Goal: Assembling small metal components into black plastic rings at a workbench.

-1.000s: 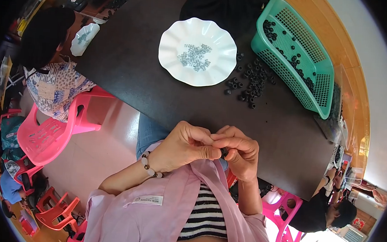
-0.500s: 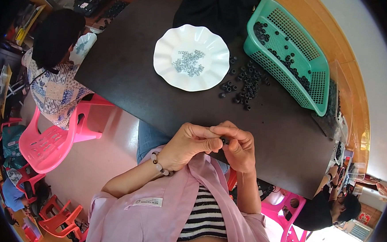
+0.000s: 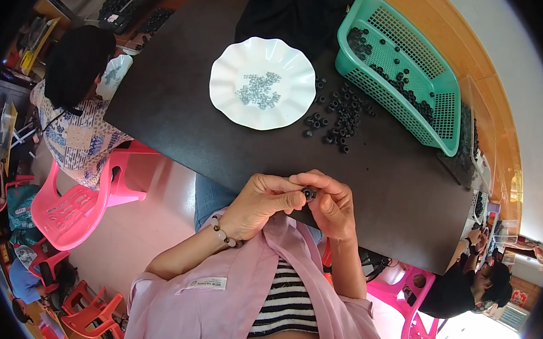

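Between my two hands, just over the near table edge, is a small round black part (image 3: 308,193) with a ring-like end showing. My left hand (image 3: 263,201) pinches it from the left with thumb and forefinger. The fingers of my right hand (image 3: 333,204) close round it from the other side and partly cover it. Beyond my hands stands a white wavy-rimmed plate (image 3: 226,98) with a small heap of clear little pieces (image 3: 259,90) in its middle. To its right, similar black parts (image 3: 344,118) lie loose on the dark table (image 3: 188,102).
A green plastic basket (image 3: 405,124) holding more black parts stands at the far right. Black cloth (image 3: 293,15) lies at the back. People sit at left (image 3: 80,139) and right (image 3: 457,289), near pink chairs (image 3: 63,213). A clear bin (image 3: 472,138) stands beyond the basket.
The black part now shows more between my fingertips, its ring-like end turned into view. Both hands keep nearly the same place; the whole view has shifted slightly.
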Demonstrator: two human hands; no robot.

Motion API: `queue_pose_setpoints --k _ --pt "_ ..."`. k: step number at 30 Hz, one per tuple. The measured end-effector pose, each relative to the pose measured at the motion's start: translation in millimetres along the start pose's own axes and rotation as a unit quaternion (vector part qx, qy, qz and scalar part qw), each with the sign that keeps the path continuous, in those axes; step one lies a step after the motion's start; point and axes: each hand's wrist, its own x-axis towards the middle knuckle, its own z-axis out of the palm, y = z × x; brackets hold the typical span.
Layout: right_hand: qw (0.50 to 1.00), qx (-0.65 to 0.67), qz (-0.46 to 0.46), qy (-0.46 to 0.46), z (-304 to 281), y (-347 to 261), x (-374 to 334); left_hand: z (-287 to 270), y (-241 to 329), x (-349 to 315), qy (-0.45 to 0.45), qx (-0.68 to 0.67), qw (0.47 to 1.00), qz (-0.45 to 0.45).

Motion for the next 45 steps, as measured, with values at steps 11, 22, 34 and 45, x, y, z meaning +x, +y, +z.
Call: queue_pose_setpoints --k 11,22,34,45 --pt "0.993 -0.114 -0.019 0.017 10 -3 0 -3 -4 -2 0.017 -0.029 0.999 -0.006" --pt "0.987 -0.160 -0.009 0.005 -3 -4 1 -4 -4 2 -0.009 -0.017 0.999 -0.037" --pt "0.981 -0.192 -0.004 0.036 -2 -7 -5 -2 -2 2 -0.006 0.067 0.997 -0.028" --pt "0.994 -0.100 0.022 0.044 0 -3 -5 0 -6 9 0.001 -0.076 0.995 -0.066"
